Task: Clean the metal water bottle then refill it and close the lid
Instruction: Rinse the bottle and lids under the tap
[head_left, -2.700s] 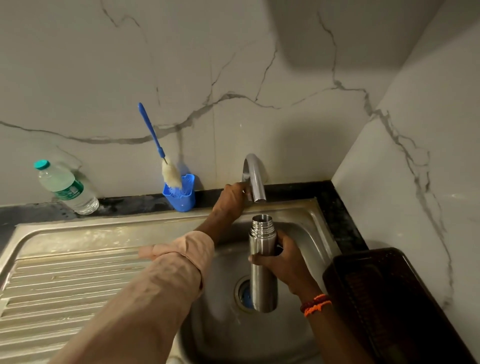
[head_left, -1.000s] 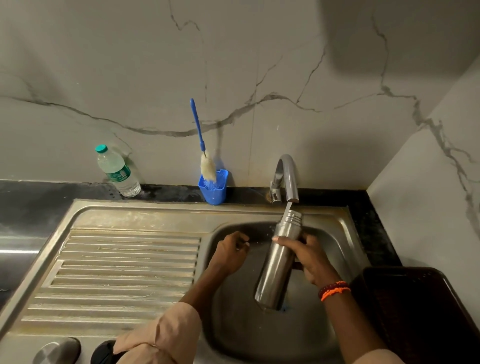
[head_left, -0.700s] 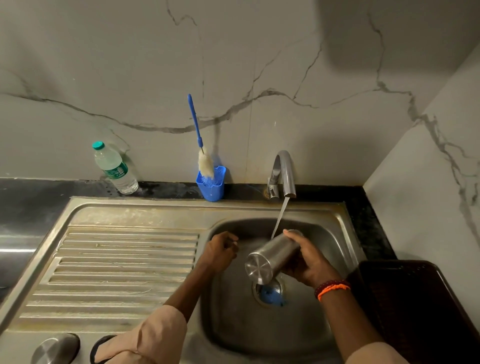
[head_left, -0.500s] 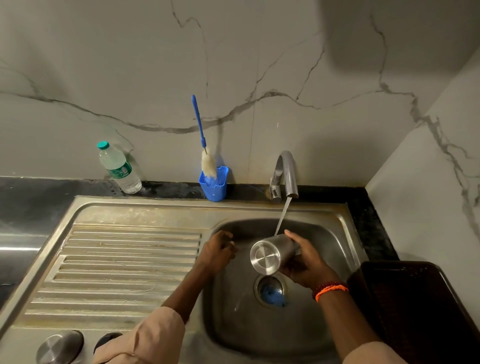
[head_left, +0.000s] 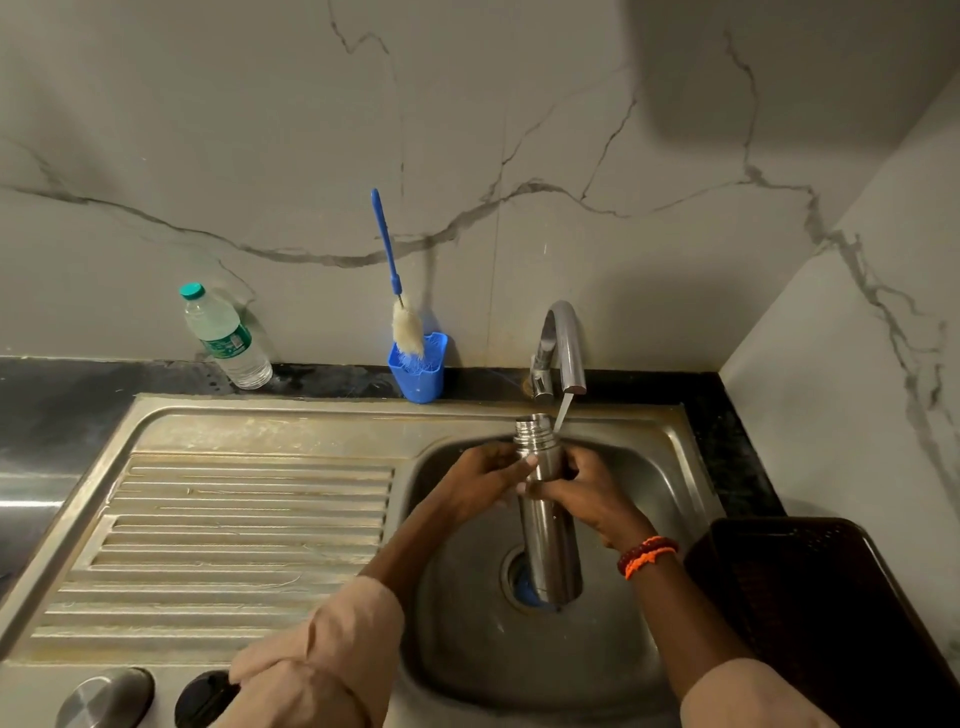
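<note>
Both hands' grip on upright, lidless steel bottle (head_left: 548, 525).

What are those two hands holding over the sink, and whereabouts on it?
Both the left hand and right hand grip the upright cylindrical steel water bottle on its upper body, just below the threaded neck.

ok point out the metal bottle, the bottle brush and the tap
metal bottle (head_left: 551, 545): head view, lower body below the hands
bottle brush (head_left: 407, 328): head view, white bristle head above the blue cup
tap (head_left: 565, 332): head view, curved spout
</note>
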